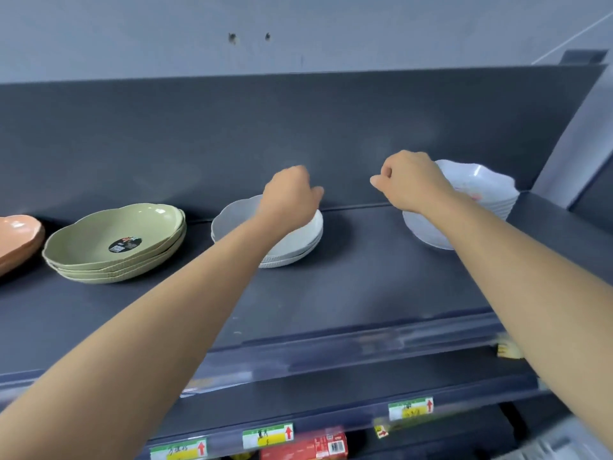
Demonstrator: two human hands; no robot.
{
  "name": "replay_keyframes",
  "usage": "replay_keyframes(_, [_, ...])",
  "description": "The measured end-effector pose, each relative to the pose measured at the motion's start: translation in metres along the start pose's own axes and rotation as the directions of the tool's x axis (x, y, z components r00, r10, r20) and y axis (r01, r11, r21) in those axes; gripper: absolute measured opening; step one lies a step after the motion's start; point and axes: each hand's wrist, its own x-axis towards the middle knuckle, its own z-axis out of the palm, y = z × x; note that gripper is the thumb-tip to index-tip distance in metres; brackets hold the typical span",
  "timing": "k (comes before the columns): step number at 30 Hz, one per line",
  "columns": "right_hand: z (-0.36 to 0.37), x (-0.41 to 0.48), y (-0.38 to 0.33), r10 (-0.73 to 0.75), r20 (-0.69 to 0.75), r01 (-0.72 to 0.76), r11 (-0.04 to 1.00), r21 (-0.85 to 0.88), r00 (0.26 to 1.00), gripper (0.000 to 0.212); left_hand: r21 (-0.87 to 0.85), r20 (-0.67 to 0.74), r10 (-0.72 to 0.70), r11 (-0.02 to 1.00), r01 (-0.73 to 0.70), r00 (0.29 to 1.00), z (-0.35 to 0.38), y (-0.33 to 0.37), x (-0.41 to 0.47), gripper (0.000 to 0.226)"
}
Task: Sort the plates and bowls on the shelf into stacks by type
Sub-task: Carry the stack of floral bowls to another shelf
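Observation:
Four stacks stand on the dark shelf [348,287]. At the far left are orange plates [16,237], cut by the frame edge. Beside them lie green scalloped plates [112,234] with a black sticker. A short stack of white plates [232,224] is in the middle. White scalloped bowls [477,184] are at the right. My left hand [292,194] hovers over the far rim of the white plates with its fingers curled down; whether they grip the rim is hidden. My right hand [411,184] is a loose fist in front of the bowls' left side, with nothing visible in it.
A dark back panel [199,134] rises behind the stacks, and a side wall [564,127] closes the shelf at the right. Bare shelf lies between the white plates and the bowls. Price labels [268,434] line the lower rail, above a red box [305,448].

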Motion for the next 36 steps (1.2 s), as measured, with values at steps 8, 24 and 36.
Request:
replay_keyframes(8, [-0.042, 0.006, 0.117, 0.275, -0.111, -0.272, 0.961, 0.042, 0.955, 0.033, -0.313, 0.336, 0.067, 0.949, 0.044, 0.94, 0.067, 0.104, 0.024, 0.047])
replay_keyframes(24, [-0.038, 0.029, 0.19, 0.331, 0.635, -0.692, 0.538, 0.482, 0.699, 0.006, -0.53, 0.623, -0.176, 0.623, 0.576, 0.762, 0.13, 0.14, 0.066, 0.019])
replay_keyframes(36, [-0.041, 0.018, 0.183, 0.353, 0.615, -0.7, 0.489, 0.521, 0.705, 0.022, -0.614, 0.57, -0.203, 0.539, 0.577, 0.796, 0.129, 0.147, 0.049, 0.019])
